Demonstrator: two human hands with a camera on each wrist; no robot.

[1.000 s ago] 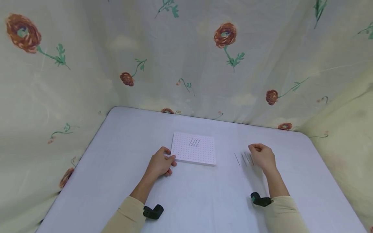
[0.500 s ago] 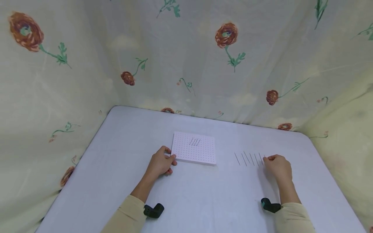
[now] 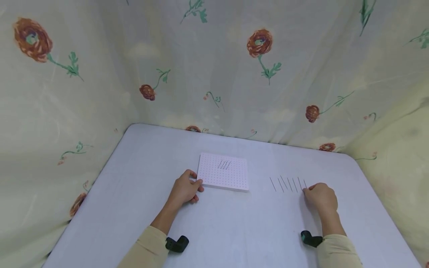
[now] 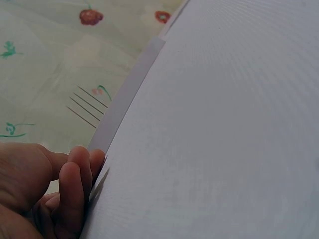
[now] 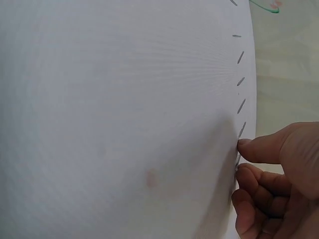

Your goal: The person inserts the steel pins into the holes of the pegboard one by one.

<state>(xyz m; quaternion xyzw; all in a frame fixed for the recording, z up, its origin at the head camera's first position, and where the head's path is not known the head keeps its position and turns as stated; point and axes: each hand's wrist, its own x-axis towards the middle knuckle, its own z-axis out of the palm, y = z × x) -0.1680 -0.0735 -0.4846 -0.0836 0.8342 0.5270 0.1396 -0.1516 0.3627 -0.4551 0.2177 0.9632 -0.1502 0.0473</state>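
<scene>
A white board with a grid of small holes lies on the table. Several thin dark pins stand in it, also visible as upright pins in the left wrist view. My left hand grips the board's near left corner, thumb at the front edge and fingers at the side. To the right, several more thin pins lie in a spaced row. At the row's right end my right hand pinches a thin pin between thumb and index finger, close to the tabletop.
The white-covered table has rounded far corners. A flower-patterned curtain hangs behind it and at both sides. Small black wrist cameras sit at the left wrist and the right wrist.
My right hand has moved right and toward me, from over the row of pins to its right end, uncovering the pins. The left hand and the board stay in place.
</scene>
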